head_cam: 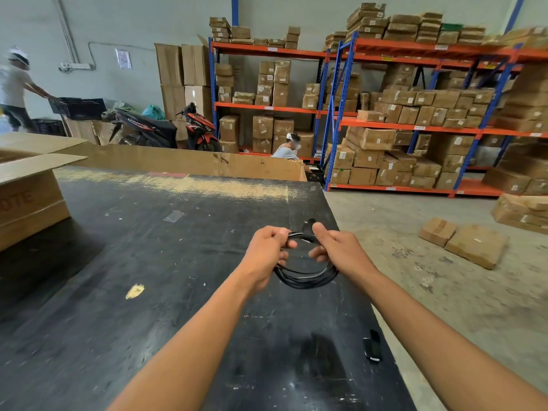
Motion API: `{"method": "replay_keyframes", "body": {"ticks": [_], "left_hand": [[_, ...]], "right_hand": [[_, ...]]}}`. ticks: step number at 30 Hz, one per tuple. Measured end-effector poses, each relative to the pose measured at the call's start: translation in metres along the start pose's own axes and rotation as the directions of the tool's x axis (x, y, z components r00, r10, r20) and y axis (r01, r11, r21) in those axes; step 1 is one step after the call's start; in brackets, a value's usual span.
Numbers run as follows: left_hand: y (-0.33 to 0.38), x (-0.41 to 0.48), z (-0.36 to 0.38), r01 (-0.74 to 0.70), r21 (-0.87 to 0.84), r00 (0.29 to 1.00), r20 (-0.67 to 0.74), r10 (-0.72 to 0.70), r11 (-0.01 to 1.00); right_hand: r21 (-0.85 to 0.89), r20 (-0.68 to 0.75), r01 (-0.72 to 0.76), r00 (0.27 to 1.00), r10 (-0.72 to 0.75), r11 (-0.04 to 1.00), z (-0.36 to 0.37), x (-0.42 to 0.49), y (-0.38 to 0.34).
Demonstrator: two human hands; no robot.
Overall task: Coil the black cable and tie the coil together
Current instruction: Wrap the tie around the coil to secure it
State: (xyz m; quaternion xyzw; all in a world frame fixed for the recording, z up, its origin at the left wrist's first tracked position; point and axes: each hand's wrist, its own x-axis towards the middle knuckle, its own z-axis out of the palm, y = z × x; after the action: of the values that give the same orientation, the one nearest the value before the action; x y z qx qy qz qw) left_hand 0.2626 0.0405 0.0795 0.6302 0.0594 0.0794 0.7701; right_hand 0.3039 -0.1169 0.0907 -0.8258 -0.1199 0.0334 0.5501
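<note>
The black cable [305,278] is wound into a round coil of several loops and held in the air above the black table [148,262]. My left hand [267,253] grips the coil's upper left part. My right hand [335,247] pinches the upper right part, thumb up. Between the two hands the top strands [301,236] are bunched together, and a short black end sticks up behind my right thumb. The bottom arc of the coil hangs free below both hands.
A small black object [372,345] lies near the table's right edge. An open cardboard box [26,197] stands at the left. Shelving with cartons [415,114] fills the back, boxes [462,241] lie on the floor at right, and two people work in the background.
</note>
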Motion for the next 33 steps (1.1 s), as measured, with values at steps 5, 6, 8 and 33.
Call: {"method": "replay_keyframes", "body": {"ticks": [5,6,8,33], "left_hand": [[0.009,0.005,-0.010,0.005,-0.177,1.000,0.005,-0.005,0.984],[0.010,0.006,-0.011,0.011,-0.190,1.000,0.007,-0.010,0.982],[0.009,0.008,-0.014,0.028,-0.178,1.000,0.003,-0.028,0.984],[0.025,-0.016,-0.024,-0.216,0.703,0.928,0.364,-0.082,0.678]], "right_hand": [[0.096,0.139,-0.086,0.988,0.072,0.992,-0.008,-0.010,0.008],[0.142,0.145,-0.114,0.985,0.093,0.983,-0.009,-0.011,0.007],[0.226,0.141,-0.159,0.982,0.129,0.961,-0.009,-0.013,0.006],[-0.125,0.192,-0.231,0.948,0.252,0.965,-0.020,-0.010,-0.012]]}}
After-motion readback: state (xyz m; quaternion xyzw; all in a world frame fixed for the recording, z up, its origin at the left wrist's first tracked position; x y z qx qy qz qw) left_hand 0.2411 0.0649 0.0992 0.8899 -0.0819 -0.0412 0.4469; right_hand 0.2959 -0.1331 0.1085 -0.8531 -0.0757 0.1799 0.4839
